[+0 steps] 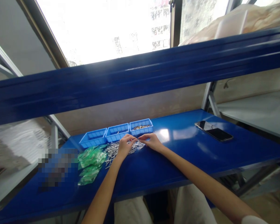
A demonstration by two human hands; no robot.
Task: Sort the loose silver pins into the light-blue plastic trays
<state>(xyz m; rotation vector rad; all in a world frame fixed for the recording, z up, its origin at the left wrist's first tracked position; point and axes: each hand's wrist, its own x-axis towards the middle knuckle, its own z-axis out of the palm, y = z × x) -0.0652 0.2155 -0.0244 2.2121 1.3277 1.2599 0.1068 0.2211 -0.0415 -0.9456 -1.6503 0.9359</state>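
Loose metal pins (112, 151) piled on blue table (154, 171); left hand (125, 145) and right hand (154, 143) at pile, fingers pinched, whether gripping pin cannot tell; blue trays (118, 137) behind, green bags (92, 157) beside, phone (214, 131) well right, shelf beam (140, 76) above

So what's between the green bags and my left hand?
The head view shows silvery metal pieces spread between the green bags and your left hand.

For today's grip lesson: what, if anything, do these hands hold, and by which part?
Cannot be told: anything the left hand or right hand pinches is too small to see.
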